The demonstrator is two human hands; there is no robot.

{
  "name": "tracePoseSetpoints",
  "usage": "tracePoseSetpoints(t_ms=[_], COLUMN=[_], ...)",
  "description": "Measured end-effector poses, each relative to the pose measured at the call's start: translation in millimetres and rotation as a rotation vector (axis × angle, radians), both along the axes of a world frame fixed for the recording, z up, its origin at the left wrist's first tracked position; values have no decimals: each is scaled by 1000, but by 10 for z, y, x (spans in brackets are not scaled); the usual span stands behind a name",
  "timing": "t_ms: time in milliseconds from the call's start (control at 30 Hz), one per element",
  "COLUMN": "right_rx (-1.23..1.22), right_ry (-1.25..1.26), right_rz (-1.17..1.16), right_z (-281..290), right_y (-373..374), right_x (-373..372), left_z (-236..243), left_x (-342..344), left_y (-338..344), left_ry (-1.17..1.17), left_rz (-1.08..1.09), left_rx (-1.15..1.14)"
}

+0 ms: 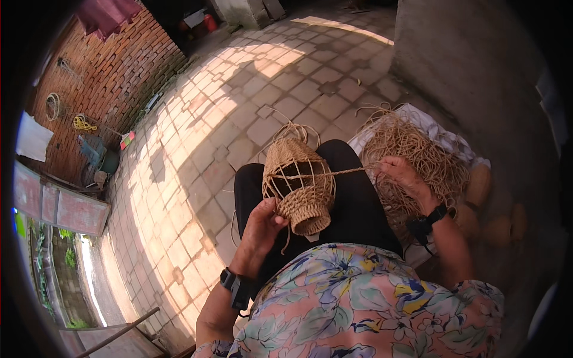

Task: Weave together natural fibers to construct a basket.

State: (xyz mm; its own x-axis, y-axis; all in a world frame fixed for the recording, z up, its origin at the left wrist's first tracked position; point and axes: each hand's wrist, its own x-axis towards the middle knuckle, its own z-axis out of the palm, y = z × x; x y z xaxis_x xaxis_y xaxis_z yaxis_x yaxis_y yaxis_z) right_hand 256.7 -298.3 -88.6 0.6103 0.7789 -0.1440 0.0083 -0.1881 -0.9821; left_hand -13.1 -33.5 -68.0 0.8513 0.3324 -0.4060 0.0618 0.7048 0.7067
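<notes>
A woven cord basket (292,156) lies on its side across my black-trousered lap, its narrow round rim toward me and an open section of pale ribs in its middle. My left hand (262,224) grips the basket at its lower left, beside the braided neck. My right hand (399,172) is off to the right, fingers pinched on a twisted cord (352,170) that runs taut from the ribs. Loose strands hang from the basket's far end and left side. Under and beyond my right hand is a tangled heap of tan cord (427,156) on a white sack (412,116).
Several tan woven pieces (477,185) lie at the right beside a grey wall (453,53). Sunlit paving (197,179) surrounds me. A brick wall (119,71) with hanging coils, a pink cloth (104,15), leaning boards (77,206) and a metal rod (122,331) are at the left.
</notes>
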Motion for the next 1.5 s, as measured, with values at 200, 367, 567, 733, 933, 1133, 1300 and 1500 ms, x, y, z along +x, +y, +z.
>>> tracePoseSetpoints(t_ms=[200,367,567,733,933,1133,1300,1500], right_rx=[-308,-130,227,594,233,121,133,154], right_ry=[-517,-1128,810,953,33,3,215,341], right_rz=[-85,-298,-9,72,104,15,-18,-39], right_z=[-686,-108,167,216,584,301,292,170], right_y=[-569,-151,412,724,797,657,626,565], right_x=[458,-4,-608,-724,-776,-725,-781,-821], left_z=[165,418,666,884,617,631,707,752], left_x=[0,-17,389,553,387,280,417,527], left_y=[-35,18,-243,-248,-122,-84,-127,-199], left_ry=[57,359,-65,122,155,59,-50,113], left_rz=[-9,104,-11,-406,-197,-210,-27,-337], left_rx=[91,1161,1828,1864,1530,1591,1497,1439])
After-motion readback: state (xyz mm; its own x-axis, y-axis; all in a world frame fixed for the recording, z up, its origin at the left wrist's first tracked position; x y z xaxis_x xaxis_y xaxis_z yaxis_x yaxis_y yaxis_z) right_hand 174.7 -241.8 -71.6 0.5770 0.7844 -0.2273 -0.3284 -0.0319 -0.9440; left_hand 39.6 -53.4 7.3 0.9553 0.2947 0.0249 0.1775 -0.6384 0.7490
